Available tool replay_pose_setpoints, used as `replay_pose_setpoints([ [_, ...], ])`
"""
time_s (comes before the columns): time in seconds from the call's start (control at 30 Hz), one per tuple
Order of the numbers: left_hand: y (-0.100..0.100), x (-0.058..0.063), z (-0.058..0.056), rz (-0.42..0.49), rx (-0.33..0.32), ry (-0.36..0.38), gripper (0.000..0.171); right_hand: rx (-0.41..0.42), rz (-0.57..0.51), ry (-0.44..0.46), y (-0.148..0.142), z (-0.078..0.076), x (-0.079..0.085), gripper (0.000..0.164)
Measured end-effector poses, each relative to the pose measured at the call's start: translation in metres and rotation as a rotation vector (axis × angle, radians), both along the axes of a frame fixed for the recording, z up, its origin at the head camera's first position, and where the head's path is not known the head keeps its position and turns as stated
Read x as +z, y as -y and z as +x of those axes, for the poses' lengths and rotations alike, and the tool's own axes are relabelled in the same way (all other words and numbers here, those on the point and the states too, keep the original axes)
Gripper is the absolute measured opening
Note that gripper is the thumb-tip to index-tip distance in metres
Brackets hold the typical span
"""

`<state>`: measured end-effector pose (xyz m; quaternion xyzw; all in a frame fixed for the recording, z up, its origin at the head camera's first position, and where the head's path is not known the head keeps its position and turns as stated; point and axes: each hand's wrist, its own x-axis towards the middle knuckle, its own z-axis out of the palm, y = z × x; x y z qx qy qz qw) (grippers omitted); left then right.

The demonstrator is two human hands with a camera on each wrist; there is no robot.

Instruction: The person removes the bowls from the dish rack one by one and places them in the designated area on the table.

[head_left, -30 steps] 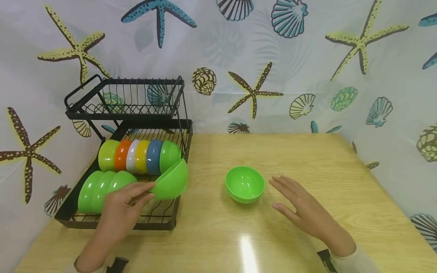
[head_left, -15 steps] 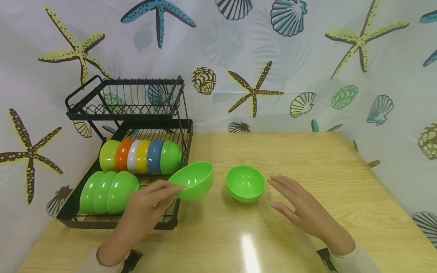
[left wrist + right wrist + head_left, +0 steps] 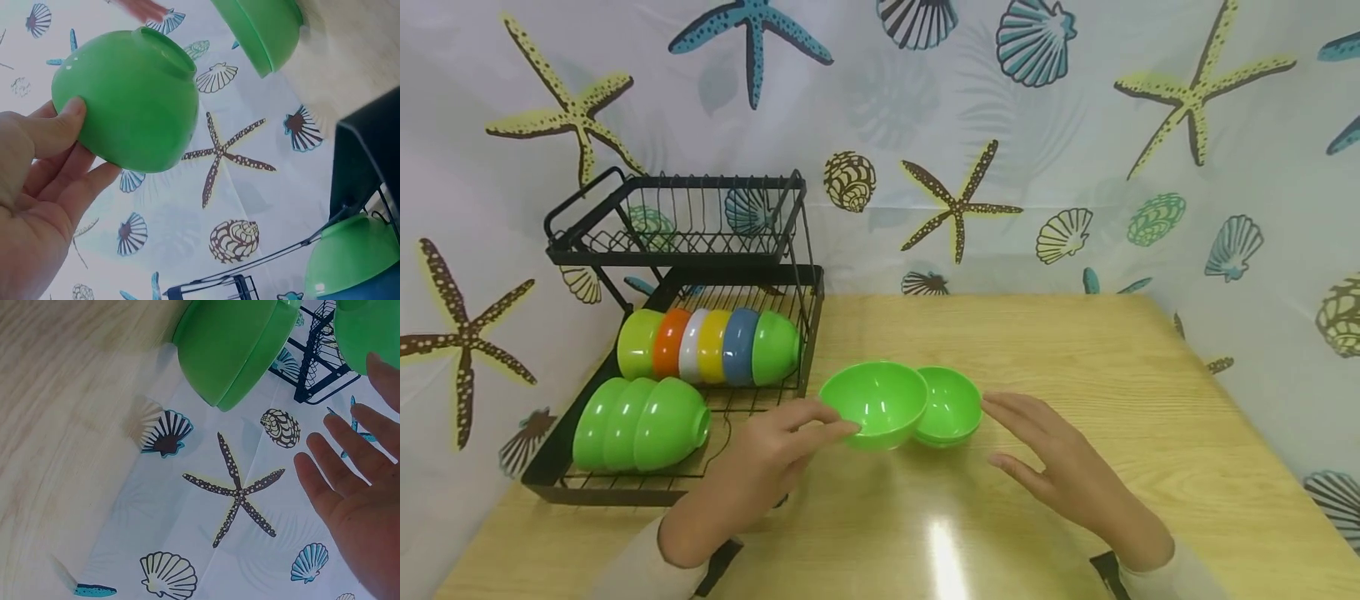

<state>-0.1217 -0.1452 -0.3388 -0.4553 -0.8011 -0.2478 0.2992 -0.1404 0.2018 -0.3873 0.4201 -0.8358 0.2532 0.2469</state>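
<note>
My left hand [image 3: 782, 450] pinches the near-left rim of a green bowl [image 3: 880, 404] between thumb and fingers. The left wrist view shows this bowl [image 3: 131, 100] from its outer side, thumb on one face and fingers behind. Just right of it, partly hidden by it in the head view, a stack of green bowls [image 3: 955, 408] rests on the table. My right hand [image 3: 1052, 458] is beside the stack's right side, fingers extended, holding nothing. In the right wrist view that hand [image 3: 356, 475] has its fingers spread, with the stacked bowls [image 3: 234, 350] in front of it.
A black two-tier dish rack [image 3: 677, 496] stands at the left. Its lower tier holds a back row of coloured bowls [image 3: 707, 346] and a front row of green bowls [image 3: 640, 425]. A patterned curtain [image 3: 865, 100] borders the wooden table [image 3: 1060, 333].
My left hand has carried the green bowl rightward from the rack to the stack's left side, turning its opening upward. The right hand has barely moved.
</note>
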Motion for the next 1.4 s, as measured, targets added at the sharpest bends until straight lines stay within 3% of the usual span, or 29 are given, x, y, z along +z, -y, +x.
replay_pose_setpoints([
  [0.2, -0.005, -0.002, 0.002, -0.035, -0.062, -0.020, 0.049, 0.066, -0.035, -0.057, 0.006, 0.003, 0.003, 0.051],
  [0.3, -0.009, -0.003, 0.002, -0.065, -0.057, -0.052, 0.050, 0.077, -0.043, -0.079, 0.009, 0.003, 0.004, 0.050],
  [0.53, -0.019, -0.008, 0.000, -0.141, -0.070, -0.192, 0.038, 0.121, -0.055, -0.094, 0.014, 0.003, 0.006, 0.047],
  [0.7, -0.025, -0.011, -0.001, -0.142, -0.125, -0.192, 0.036, 0.150, -0.059, -0.116, 0.018, 0.005, 0.007, 0.045],
  [0.93, -0.032, -0.013, -0.001, -0.141, -0.143, -0.195, 0.030, 0.123, -0.064, -0.162, 0.023, 0.009, 0.007, 0.041],
  [1.1, -0.034, -0.015, -0.001, -0.139, -0.155, -0.195, 0.031, 0.170, -0.096, -0.242, 0.028, 0.008, 0.008, 0.031],
  [1.4, -0.036, -0.015, 0.001, -0.160, -0.179, -0.152, 0.025, 0.210, -0.148, -0.294, 0.032, 0.010, 0.008, 0.025],
])
